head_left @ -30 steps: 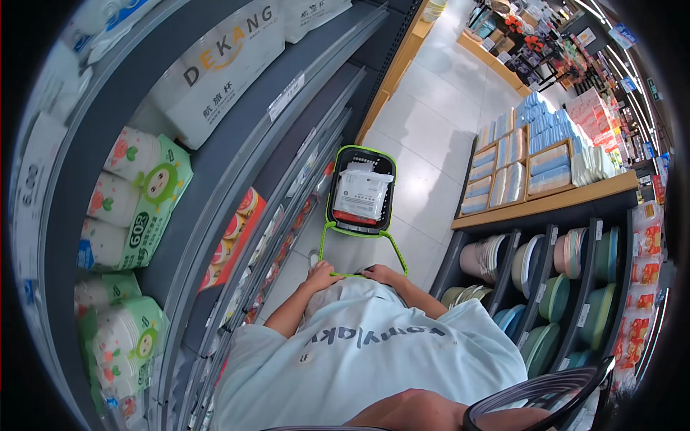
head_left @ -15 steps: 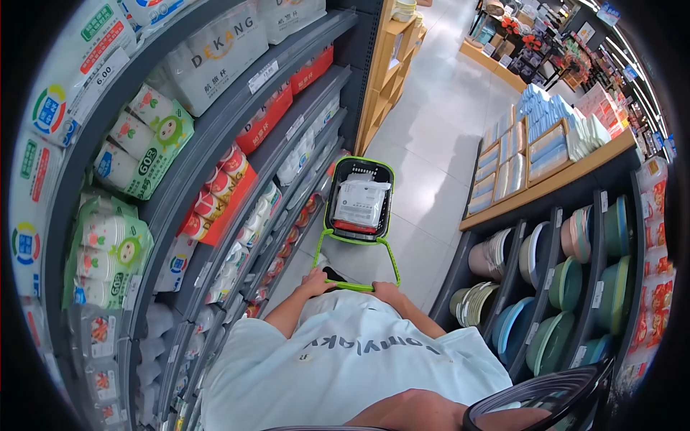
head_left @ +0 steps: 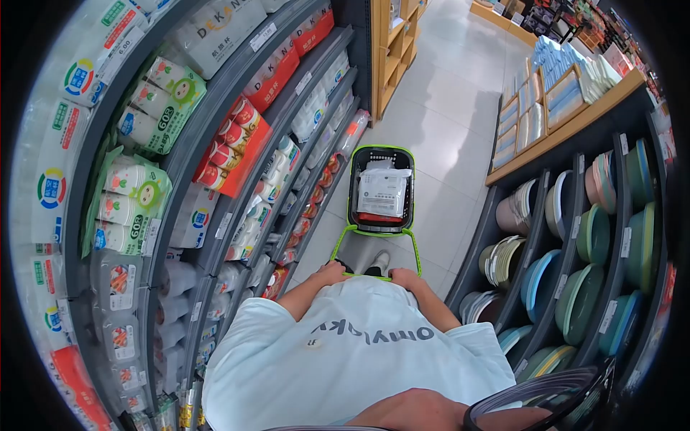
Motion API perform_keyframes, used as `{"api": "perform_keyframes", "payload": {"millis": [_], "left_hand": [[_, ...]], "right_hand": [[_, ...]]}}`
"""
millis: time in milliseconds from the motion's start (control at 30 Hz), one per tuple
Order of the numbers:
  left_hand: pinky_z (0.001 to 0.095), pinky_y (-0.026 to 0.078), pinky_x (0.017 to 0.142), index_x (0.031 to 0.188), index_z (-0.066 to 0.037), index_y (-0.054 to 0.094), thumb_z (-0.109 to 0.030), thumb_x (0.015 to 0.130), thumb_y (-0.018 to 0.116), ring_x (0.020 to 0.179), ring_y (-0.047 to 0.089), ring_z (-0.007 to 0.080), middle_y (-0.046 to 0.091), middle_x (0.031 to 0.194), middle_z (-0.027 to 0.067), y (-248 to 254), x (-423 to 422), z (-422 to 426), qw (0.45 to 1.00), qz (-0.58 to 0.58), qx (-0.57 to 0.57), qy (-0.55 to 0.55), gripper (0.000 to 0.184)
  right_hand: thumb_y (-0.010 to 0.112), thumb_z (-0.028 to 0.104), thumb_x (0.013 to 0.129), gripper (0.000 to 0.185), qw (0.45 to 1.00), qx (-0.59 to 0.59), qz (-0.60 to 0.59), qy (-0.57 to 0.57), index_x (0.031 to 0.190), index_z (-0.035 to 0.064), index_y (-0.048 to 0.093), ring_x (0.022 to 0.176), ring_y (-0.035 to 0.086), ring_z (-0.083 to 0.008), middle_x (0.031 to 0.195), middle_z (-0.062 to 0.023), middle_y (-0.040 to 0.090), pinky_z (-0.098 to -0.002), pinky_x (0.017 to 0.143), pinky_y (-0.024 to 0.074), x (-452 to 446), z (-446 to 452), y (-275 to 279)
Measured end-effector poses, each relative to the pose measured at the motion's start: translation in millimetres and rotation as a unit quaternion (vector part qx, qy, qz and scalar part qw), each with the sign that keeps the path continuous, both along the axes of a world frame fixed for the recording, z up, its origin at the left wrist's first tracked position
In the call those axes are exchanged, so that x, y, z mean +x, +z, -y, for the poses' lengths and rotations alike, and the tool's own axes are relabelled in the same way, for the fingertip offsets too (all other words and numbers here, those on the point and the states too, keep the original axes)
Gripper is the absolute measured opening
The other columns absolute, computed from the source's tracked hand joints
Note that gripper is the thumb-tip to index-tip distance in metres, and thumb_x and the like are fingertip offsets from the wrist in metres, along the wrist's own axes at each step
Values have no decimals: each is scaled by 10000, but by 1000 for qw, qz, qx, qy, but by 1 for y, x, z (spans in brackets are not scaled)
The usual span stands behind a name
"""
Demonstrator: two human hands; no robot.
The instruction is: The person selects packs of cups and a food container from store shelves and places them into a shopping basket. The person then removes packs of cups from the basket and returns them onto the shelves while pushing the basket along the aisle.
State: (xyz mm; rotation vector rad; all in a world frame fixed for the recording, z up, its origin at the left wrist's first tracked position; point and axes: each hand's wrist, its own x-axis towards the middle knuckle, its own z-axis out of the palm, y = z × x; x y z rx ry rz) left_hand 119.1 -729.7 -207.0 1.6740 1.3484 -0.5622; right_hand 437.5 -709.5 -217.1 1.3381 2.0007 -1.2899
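Note:
A black basket with a green rim (head_left: 352,188) is on the floor ahead of my body. Inside it lie a white plastic-wrapped package (head_left: 383,192) and something red beneath. Its green handle (head_left: 415,251) reaches back to my waist. At the handle's left end my left hand (head_left: 330,273) is closed around the bar. My right hand (head_left: 404,277) is wrapped round the right end of the same bar.
Shelves (head_left: 237,54) of packaged cups run along the left. On the right, a shelf unit (head_left: 546,208) holds stacked basins (head_left: 579,302), with folded blue towels (head_left: 557,65) on top. The tiled floor (head_left: 431,122) lies between them, and a wooden rack (head_left: 395,57) stands ahead.
The surroundings have shifted in view as I move along the aisle. More basins and lower shelf goods show. A shoe now appears below the basket. Both hands stay on the handle.

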Motion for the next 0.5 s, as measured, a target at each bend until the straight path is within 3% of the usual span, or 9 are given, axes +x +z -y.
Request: {"api": "perform_keyframes", "payload": {"millis": [300, 400, 500], "left_hand": [[537, 438, 986, 1194, -75, 664, -615, 895, 546, 1274, 484, 298, 611, 1258, 127, 39, -60, 46, 999, 6, 46, -3, 629], [537, 438, 980, 1190, -76, 666, -616, 886, 562, 1273, 486, 296, 612, 1255, 131, 34, -106, 82, 998, 23, 63, 10, 629], [535, 433, 976, 1183, -79, 669, -619, 868, 584, 1271, 486, 298, 618, 1247, 126, 27, -162, 123, 998, 23, 55, 2, 631]], "right_hand": [[626, 611, 790, 587, 996, 88, -3, -19, 1068, 98, 681, 944, 668, -384, 1013, -196, 705, -488, 799, 530, -69, 67, 15], [636, 569, 798, 540, 995, 94, -4, -13, 1045, 91, 681, 936, 663, -400, 987, -220, 697, -493, 800, 529, -120, 100, 41], [622, 547, 801, 543, 996, 81, -38, -10, 1086, 86, 659, 954, 663, -410, 998, -229, 696, -510, 819, 527, -169, 151, 25]]}}
